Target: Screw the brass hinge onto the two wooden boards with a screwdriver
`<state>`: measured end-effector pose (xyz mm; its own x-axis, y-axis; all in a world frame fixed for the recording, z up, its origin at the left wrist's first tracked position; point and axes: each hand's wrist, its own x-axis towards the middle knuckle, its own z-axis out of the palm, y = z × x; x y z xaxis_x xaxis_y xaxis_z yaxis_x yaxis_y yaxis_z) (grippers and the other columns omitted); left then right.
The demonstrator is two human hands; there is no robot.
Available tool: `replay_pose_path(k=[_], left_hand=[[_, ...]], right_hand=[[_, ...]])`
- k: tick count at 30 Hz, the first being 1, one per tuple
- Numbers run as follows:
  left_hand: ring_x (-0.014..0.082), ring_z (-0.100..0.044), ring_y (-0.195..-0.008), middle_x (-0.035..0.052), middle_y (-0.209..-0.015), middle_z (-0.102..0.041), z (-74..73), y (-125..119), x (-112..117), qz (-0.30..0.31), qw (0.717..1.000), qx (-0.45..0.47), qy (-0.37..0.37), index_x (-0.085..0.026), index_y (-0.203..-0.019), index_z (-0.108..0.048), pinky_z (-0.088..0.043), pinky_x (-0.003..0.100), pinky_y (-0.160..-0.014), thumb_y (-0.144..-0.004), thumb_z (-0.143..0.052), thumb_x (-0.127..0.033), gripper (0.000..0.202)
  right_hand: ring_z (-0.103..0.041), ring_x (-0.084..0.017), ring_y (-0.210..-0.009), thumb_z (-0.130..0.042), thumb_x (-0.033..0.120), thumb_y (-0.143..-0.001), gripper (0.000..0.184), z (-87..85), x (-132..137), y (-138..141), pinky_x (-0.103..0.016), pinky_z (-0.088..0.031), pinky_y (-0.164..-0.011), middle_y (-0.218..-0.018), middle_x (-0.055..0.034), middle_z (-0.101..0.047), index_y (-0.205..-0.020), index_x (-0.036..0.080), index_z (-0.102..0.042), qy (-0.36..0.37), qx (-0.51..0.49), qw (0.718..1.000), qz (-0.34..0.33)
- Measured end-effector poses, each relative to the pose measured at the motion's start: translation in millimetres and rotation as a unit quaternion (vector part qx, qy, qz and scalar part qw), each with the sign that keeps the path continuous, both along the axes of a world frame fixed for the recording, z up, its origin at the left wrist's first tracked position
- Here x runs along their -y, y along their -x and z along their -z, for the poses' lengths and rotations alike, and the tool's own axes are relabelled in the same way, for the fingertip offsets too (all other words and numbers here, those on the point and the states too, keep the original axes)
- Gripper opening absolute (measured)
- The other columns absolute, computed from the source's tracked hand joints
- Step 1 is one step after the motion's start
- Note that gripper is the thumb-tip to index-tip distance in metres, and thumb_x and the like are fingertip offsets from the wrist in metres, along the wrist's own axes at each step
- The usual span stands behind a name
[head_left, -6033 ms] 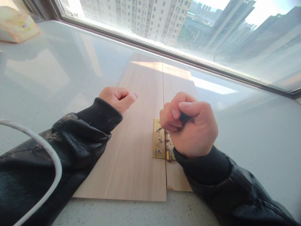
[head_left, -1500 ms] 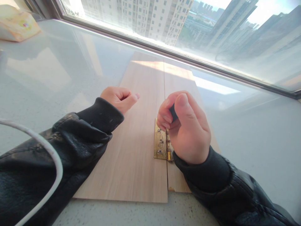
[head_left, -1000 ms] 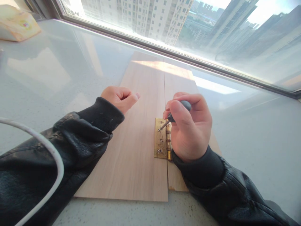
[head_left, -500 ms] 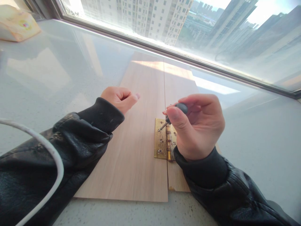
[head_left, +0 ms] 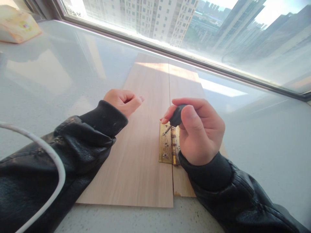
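Two pale wooden boards lie side by side on a white sill, the left board (head_left: pixel 143 142) wider than the right board (head_left: pixel 184 82). A brass hinge (head_left: pixel 166 145) spans their seam. My right hand (head_left: pixel 199 132) grips a small dark-handled screwdriver (head_left: pixel 175 117), its tip on the hinge's upper left screw. My left hand (head_left: pixel 122 101) is a loose fist resting on the left board's left edge, holding nothing that I can see.
The white stone sill (head_left: pixel 255 129) runs along a large window (head_left: pixel 194 26) at the back. A yellowish packet (head_left: pixel 17 27) lies at the far left. A white cable (head_left: pixel 48 161) arcs over my left sleeve.
My right hand has turned on the screwdriver, regripping the handle between frames, while the tip stays at the hinge's upper left screw. The left hand and boards have not moved.
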<state>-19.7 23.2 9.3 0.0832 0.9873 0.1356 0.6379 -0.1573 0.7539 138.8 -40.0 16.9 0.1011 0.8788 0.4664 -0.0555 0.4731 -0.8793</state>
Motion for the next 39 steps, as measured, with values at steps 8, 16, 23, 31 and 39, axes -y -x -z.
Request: replay_pose_path(k=[8,16,23,31,39], left_hand=[[0.0086,-0.034,-0.042,-0.0039,-0.041,-0.037,-1.1,1,1,0.003,1.000,0.009,0.010,-0.019,-0.044,-0.045,-0.025,0.026,-0.044,-0.075,-0.050,-0.038,0.037],[0.0087,-0.035,-0.040,-0.0033,-0.040,-0.039,2.2,1,-1,0.003,1.000,0.015,0.009,-0.019,-0.044,-0.043,-0.025,0.026,-0.043,-0.075,-0.051,-0.038,0.037],[0.0077,-0.035,-0.041,-0.0037,-0.041,-0.040,-1.2,0,1,-0.001,1.000,0.021,0.018,-0.018,-0.045,-0.043,-0.025,0.024,-0.042,-0.075,-0.051,-0.037,0.036],[0.0079,-0.036,-0.041,-0.0036,-0.040,-0.040,0.5,0,0,0.003,1.000,0.012,0.009,-0.018,-0.044,-0.045,-0.026,0.024,-0.043,-0.074,-0.051,-0.039,0.037],[0.0074,-0.036,-0.042,-0.0038,-0.042,-0.039,-1.8,0,3,0.001,1.000,0.006,0.007,-0.017,-0.045,-0.045,-0.026,0.024,-0.043,-0.076,-0.050,-0.036,0.037]], right_hand=[[-0.047,-0.010,-0.052,-0.041,0.032,-0.091,0.022,-5.6,-2,1,-0.028,-0.043,-0.052,-0.058,0.0036,-0.046,-0.080,0.022,-0.058,0.048,-0.030,0.997,-0.050],[-0.030,-0.007,-0.044,-0.043,0.032,-0.087,0.020,-8.9,-2,-2,-0.025,-0.023,-0.045,-0.050,0.0063,-0.035,-0.072,0.020,-0.048,0.076,-0.096,0.978,-0.169],[-0.036,-0.009,-0.049,-0.053,0.025,-0.079,0.010,-6.2,2,-3,-0.026,-0.029,-0.049,-0.056,0.0059,-0.043,-0.078,0.023,-0.044,0.087,-0.099,0.977,-0.170],[-0.053,-0.012,-0.064,-0.067,0.040,-0.075,0.019,5.0,-3,-1,-0.028,-0.041,-0.055,-0.071,0.0002,-0.058,-0.079,0.022,-0.064,0.026,-0.031,0.998,-0.053],[-0.055,-0.012,-0.061,-0.051,0.043,-0.087,0.027,5.5,-7,-5,-0.031,-0.045,-0.057,-0.067,-0.0006,-0.060,-0.086,0.023,-0.070,0.022,-0.027,0.998,-0.052]])
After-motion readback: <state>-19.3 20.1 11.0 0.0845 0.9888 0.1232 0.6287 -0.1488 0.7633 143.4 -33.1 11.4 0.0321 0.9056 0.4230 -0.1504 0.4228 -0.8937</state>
